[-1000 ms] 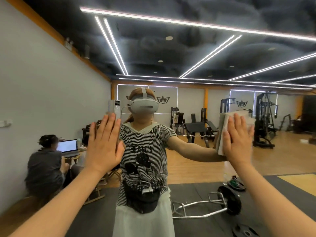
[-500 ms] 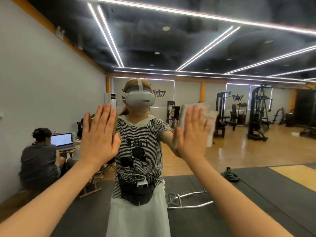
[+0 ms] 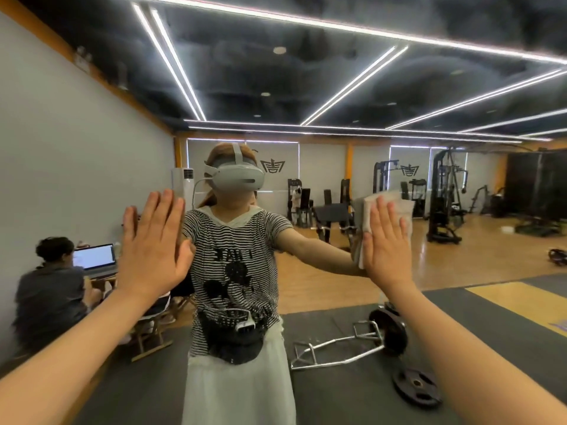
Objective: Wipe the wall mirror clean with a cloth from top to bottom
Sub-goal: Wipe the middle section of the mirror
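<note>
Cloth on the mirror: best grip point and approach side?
Judging by its pose, pinch the cloth's exposed upper right corner, coming from the right. It lies flat on the mirror under the right hand's straight fingers; that corner sticks out past the fingertips, unpinned.

Both arms bare, stretched forward and up, wrists bent back. Left hand [image 3: 153,243] flat, palm forward, fingers straight and together, thumb out to side. Right hand [image 3: 388,243] likewise flat, fingers straight and slightly spread, palm pressing cloth [image 3: 362,216] ahead. Hands at same height, well apart.
</note>
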### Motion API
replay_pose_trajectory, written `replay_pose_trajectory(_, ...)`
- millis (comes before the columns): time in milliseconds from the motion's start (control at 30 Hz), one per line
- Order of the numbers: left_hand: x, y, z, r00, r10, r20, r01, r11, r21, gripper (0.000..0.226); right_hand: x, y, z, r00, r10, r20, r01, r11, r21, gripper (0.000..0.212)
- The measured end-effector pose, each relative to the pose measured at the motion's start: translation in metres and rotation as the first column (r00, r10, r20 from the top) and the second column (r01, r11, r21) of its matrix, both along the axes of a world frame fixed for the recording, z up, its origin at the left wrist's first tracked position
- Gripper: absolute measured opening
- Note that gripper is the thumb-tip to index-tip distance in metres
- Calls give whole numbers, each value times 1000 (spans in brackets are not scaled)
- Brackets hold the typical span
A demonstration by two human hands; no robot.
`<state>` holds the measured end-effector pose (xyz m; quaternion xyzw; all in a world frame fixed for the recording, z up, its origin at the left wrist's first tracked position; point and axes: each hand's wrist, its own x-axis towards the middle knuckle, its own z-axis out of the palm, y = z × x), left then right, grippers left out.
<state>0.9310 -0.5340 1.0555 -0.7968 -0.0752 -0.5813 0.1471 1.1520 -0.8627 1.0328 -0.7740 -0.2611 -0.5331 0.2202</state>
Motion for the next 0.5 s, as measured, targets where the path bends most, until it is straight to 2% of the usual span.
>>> replay_pose_trajectory(100, 1, -1, -1, 1000, 15, 6, -15, 1000, 6, 69, 2, -8, -1, 1000, 11, -5, -11, 1000, 22, 54)
replay_pose_trajectory(200, 2, -1, 0, 999, 41, 8, -41, 999, 16, 69, -4, 14, -3, 998, 51, -33, -44, 982, 185, 54)
replay_pose_trajectory(367, 4, 2, -1, 997, 64, 35, -66, 997, 49, 70, -26, 59, 4, 987, -2, -159, 71, 902, 427, 61)
replay_pose_trajectory(433, 5, 2, -2, 997, 59, 47, -62, 996, 60, 70, -37, 76, 7, 986, -8, -168, 86, 883, 462, 61)
replay_pose_trajectory(500, 5, 1, -1, 997, 63, 52, -66, 996, 62, 70, -50, 97, 8, 991, -2, -136, 61, 902, 428, 60)
